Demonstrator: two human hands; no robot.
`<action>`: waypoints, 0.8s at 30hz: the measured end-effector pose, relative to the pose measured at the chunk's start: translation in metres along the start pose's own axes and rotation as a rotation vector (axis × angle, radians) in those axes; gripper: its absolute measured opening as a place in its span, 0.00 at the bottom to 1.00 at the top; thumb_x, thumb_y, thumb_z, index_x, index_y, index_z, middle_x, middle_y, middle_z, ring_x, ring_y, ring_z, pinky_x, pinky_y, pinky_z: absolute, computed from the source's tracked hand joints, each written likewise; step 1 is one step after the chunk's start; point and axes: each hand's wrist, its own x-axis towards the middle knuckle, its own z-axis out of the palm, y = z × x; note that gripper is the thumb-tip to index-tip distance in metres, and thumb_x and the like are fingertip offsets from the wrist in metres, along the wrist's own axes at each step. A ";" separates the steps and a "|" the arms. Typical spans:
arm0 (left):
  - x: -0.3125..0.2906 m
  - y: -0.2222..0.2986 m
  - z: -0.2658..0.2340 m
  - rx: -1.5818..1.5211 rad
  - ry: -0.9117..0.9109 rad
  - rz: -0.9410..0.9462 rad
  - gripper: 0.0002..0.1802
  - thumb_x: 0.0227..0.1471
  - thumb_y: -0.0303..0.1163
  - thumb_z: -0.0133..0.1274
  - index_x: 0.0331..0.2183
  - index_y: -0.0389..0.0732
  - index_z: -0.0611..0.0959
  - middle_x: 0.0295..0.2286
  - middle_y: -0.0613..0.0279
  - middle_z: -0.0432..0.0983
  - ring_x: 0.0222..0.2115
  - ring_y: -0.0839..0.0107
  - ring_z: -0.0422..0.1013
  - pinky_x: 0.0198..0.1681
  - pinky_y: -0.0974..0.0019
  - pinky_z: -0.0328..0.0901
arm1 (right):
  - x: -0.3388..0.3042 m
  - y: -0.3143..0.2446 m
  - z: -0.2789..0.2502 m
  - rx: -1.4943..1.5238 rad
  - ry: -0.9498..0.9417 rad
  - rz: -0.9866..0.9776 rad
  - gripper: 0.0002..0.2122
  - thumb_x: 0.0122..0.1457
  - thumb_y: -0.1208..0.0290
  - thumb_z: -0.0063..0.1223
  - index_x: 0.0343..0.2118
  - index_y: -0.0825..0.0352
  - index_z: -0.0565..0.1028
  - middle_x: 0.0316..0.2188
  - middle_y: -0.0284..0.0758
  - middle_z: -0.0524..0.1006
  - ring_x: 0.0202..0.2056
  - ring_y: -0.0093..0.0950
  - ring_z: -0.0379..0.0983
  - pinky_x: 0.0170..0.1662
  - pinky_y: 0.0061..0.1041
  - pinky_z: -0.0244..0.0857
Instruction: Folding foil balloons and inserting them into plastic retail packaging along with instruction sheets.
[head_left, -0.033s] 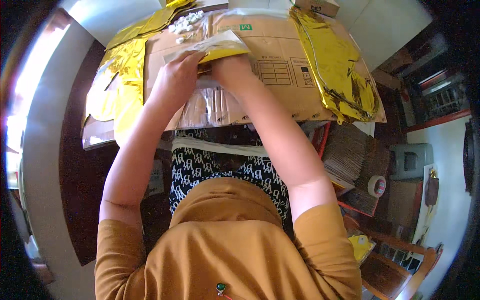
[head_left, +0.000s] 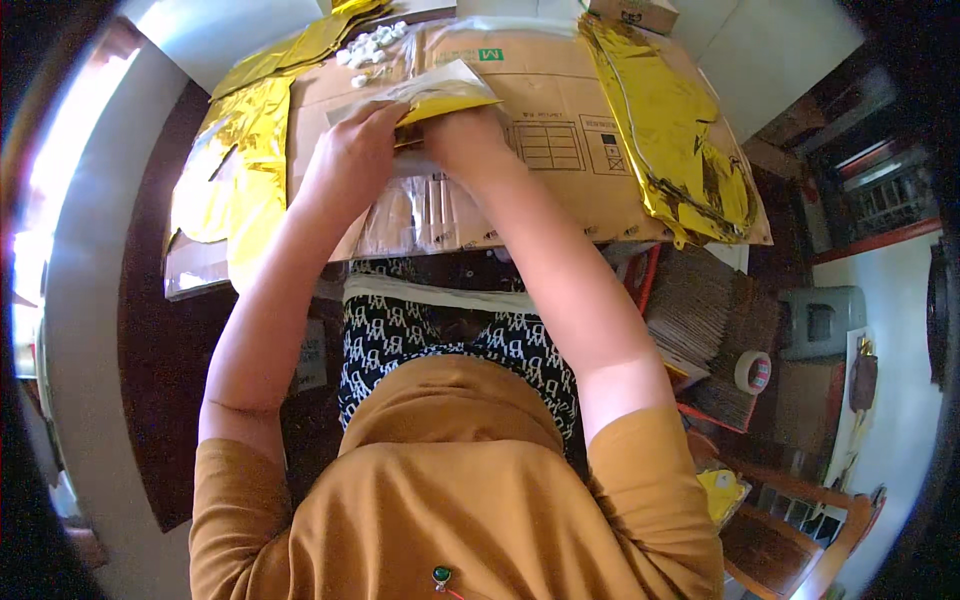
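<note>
Beside right hand (head_left: 468,142), printed cardboard (head_left: 550,85)

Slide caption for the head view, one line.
Left hand at a gold-and-clear sheet, right hand partly hidden by it, over cardboard flanked by gold foil.

Left hand (head_left: 362,140): we are holding the near edge of a gold-and-white packet (head_left: 452,100).
Right hand (head_left: 465,140): we are having it under or inside the packet, fingers hidden, which we cannot tell.
Cardboard (head_left: 545,85): we are working above its flat brown surface.
Left foil (head_left: 262,150): gold sheets are lying beside our left forearm.
Right foil (head_left: 665,130): we are seeing a gold stack hugging the cardboard's right side.
White pieces (head_left: 372,45): they are sitting piled beyond our left hand.
</note>
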 end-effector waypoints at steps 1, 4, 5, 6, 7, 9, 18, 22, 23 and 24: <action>0.001 -0.001 0.001 0.002 0.004 0.010 0.16 0.51 0.22 0.48 0.44 0.39 0.80 0.40 0.48 0.78 0.35 0.46 0.77 0.39 0.51 0.73 | 0.005 0.005 0.005 0.011 0.004 0.040 0.19 0.62 0.64 0.43 0.54 0.63 0.72 0.55 0.43 0.72 0.57 0.41 0.67 0.60 0.40 0.60; 0.005 -0.002 0.005 0.011 -0.002 0.022 0.16 0.52 0.22 0.48 0.44 0.38 0.80 0.40 0.48 0.78 0.35 0.46 0.77 0.39 0.51 0.73 | 0.010 0.022 0.033 -0.045 0.149 0.007 0.18 0.62 0.64 0.40 0.53 0.62 0.73 0.55 0.41 0.72 0.56 0.41 0.68 0.60 0.40 0.60; 0.001 -0.001 0.003 0.021 -0.021 -0.001 0.16 0.52 0.22 0.48 0.44 0.38 0.80 0.40 0.48 0.78 0.35 0.46 0.77 0.40 0.51 0.73 | 0.011 0.016 0.030 -0.022 0.078 0.035 0.18 0.63 0.64 0.40 0.53 0.62 0.73 0.55 0.41 0.72 0.56 0.41 0.67 0.60 0.40 0.60; -0.001 0.001 0.001 0.029 -0.038 -0.019 0.16 0.52 0.22 0.47 0.44 0.38 0.80 0.40 0.48 0.78 0.35 0.46 0.77 0.40 0.51 0.72 | 0.011 0.009 0.019 -0.003 0.010 0.064 0.18 0.63 0.64 0.40 0.53 0.61 0.73 0.55 0.40 0.72 0.57 0.40 0.67 0.60 0.40 0.60; -0.003 -0.001 0.001 0.025 -0.036 -0.018 0.16 0.52 0.22 0.47 0.44 0.38 0.81 0.40 0.48 0.78 0.35 0.46 0.77 0.40 0.52 0.72 | 0.011 0.002 0.008 0.016 -0.058 0.093 0.18 0.63 0.64 0.40 0.53 0.61 0.73 0.55 0.40 0.72 0.57 0.40 0.67 0.60 0.40 0.60; -0.003 -0.002 0.000 0.013 -0.031 -0.004 0.16 0.53 0.22 0.46 0.43 0.38 0.81 0.40 0.48 0.78 0.36 0.46 0.77 0.41 0.52 0.72 | 0.010 -0.001 -0.002 -0.043 -0.093 0.069 0.18 0.63 0.64 0.39 0.53 0.60 0.73 0.56 0.39 0.72 0.58 0.39 0.66 0.61 0.39 0.59; 0.007 -0.002 0.002 -0.006 -0.008 0.007 0.16 0.53 0.21 0.46 0.43 0.38 0.81 0.40 0.48 0.78 0.37 0.46 0.76 0.41 0.52 0.72 | 0.033 0.025 0.036 -0.006 0.056 0.030 0.19 0.62 0.56 0.41 0.49 0.60 0.76 0.53 0.41 0.74 0.56 0.39 0.68 0.60 0.39 0.60; -0.001 -0.005 -0.001 0.002 -0.037 -0.014 0.16 0.53 0.21 0.45 0.44 0.37 0.80 0.40 0.47 0.78 0.38 0.46 0.76 0.43 0.53 0.72 | 0.030 0.007 0.014 0.008 -0.108 0.097 0.16 0.63 0.64 0.40 0.50 0.59 0.75 0.53 0.41 0.74 0.56 0.39 0.68 0.59 0.38 0.61; 0.000 -0.002 -0.003 -0.004 -0.060 -0.028 0.17 0.54 0.20 0.45 0.44 0.37 0.80 0.41 0.46 0.78 0.39 0.47 0.76 0.44 0.54 0.71 | 0.029 0.009 0.014 0.001 -0.055 0.081 0.16 0.63 0.64 0.40 0.49 0.59 0.75 0.52 0.40 0.74 0.55 0.39 0.69 0.58 0.38 0.61; 0.002 0.000 -0.004 -0.009 -0.084 -0.043 0.17 0.54 0.19 0.44 0.45 0.36 0.80 0.41 0.45 0.78 0.41 0.47 0.76 0.46 0.56 0.71 | 0.027 0.011 0.015 -0.006 -0.003 0.066 0.16 0.63 0.64 0.40 0.48 0.59 0.76 0.51 0.40 0.75 0.54 0.39 0.69 0.58 0.38 0.62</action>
